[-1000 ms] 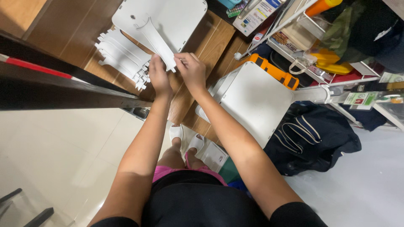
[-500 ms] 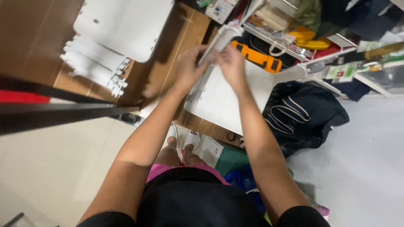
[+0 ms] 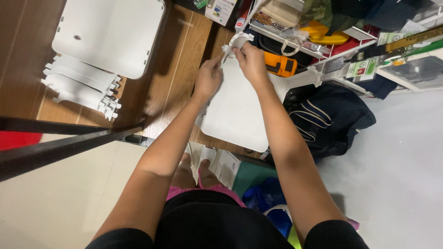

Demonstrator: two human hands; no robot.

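White plastic panel point(image 3: 237, 110), rounded corners, lying flat on the wooden tabletop point(image 3: 177, 69): the right hand point(image 3: 251, 62) is closed around a small white clip piece point(image 3: 239, 40) at the panel's far edge, and the left hand point(image 3: 207, 80) pinches the same piece from beside it. Left of the panel lie a second white panel point(image 3: 110, 34) and a stack of notched white strips point(image 3: 80, 87) (fanned out, partly under that second panel); right of it, a dark bag point(image 3: 323, 115) on the floor.

A white carton point(image 3: 221, 9) stands far centre, a green-white label point(image 3: 362, 68) far right, possibly a tag.
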